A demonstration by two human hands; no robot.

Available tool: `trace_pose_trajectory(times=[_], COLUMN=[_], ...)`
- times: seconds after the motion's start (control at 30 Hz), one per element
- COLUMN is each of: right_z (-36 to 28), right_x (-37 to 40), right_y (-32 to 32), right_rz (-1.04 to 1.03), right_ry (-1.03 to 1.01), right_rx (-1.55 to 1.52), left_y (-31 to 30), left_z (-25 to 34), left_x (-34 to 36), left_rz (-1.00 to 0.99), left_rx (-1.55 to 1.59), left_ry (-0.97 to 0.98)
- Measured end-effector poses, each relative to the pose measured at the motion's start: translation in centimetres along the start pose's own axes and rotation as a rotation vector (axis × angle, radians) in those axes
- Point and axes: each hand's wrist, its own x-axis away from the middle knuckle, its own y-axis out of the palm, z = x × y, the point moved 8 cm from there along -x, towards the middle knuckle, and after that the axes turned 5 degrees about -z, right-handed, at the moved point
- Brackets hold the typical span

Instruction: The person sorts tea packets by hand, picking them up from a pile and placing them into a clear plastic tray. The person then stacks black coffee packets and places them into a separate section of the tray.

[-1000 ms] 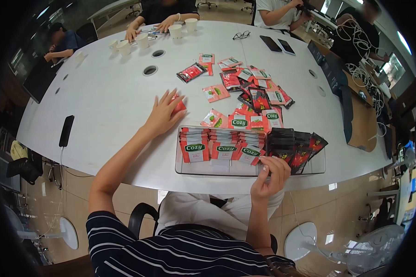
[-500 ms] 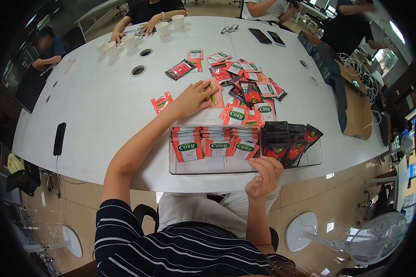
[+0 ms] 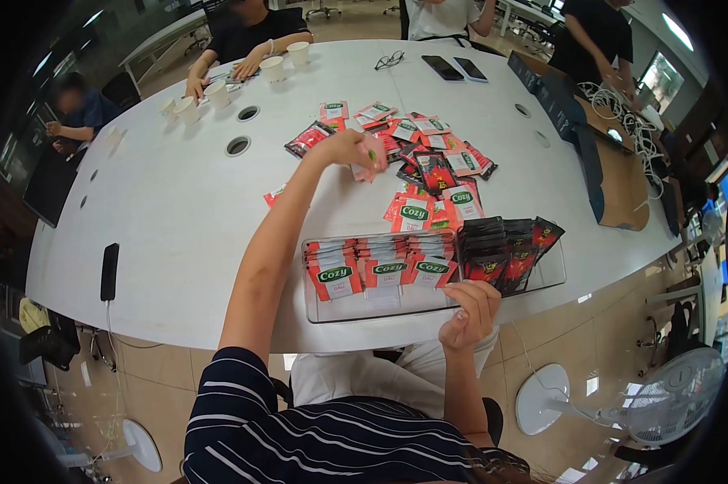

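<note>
My left hand [image 3: 346, 151] is over the table with its fingers closed on a pink sachet [image 3: 371, 158], which tilts up at the left of a loose pile. In that pile lie pink Cozy sachets [image 3: 415, 213] and black-and-red sachets [image 3: 434, 173]. Near the front edge is a clear plastic tray [image 3: 340, 315] with rows of Cozy sachets [image 3: 336, 278] standing at its left and black sachets [image 3: 485, 242] at its right. My right hand [image 3: 470, 313] has its fingers curled over the tray's front rim, the thumb below. Another red sachet [image 3: 274, 195] is partly hidden by my left forearm.
Paper cups [image 3: 218, 94] and two table holes [image 3: 237, 146] are at the back left. A phone [image 3: 110, 272] with a cable lies left. Glasses [image 3: 390, 60], two phones [image 3: 442, 68] and an open cardboard box [image 3: 618, 185] with white cables are farther back and right. Other people surround the table.
My left hand has gone from lying flat on the pink sachet to gripping and tilting it up. The right hand stays at the tray's front rim. The whole view has shifted slightly.
</note>
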Motion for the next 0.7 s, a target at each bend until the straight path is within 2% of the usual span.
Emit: trace_pose_trajectory(times=[0.07,0.13,0.2,0.23,0.33,0.47,0.57,0.7], right_z=[-0.1,-0.3,-0.3,-0.4,-0.5,-0.6,-0.5,-0.3], right_x=[-0.1,-0.2,-0.3,-0.3,-0.3,-0.3,-0.3,-0.3], right_y=[0.0,0.1,0.2,0.2,0.2,0.1,0.1,0.2], right_rz=[-0.011,-0.020,-0.028,-0.033,-0.050,-0.034,-0.018,-0.014], right_ry=[-0.012,-0.023,-0.032,-0.032,-0.030,-0.031,-0.031,-0.029], right_rx=[-0.001,-0.005,-0.012,-0.013,-0.005,0.007,0.019,0.007], left_y=[-1.4,-4.1,-6.8,-7.4,-5.3,-1.9,-1.2,-0.6], left_z=[-0.4,0.8,0.9,1.0,-0.2,0.7,3.5,2.3], left_x=[-1.3,-1.8,-2.6,-3.6,-7.8,-9.9,-9.3,-10.7], left_rz=[-0.084,0.163,0.399,0.616,0.599,0.393,0.403,0.378], left_rx=[0.049,-0.046,0.082,-0.108,-0.189,-0.384,-0.487,-0.619], left_ry=[-0.093,0.001,-0.007,0.083,0.139,-0.048,0.083,0.142])
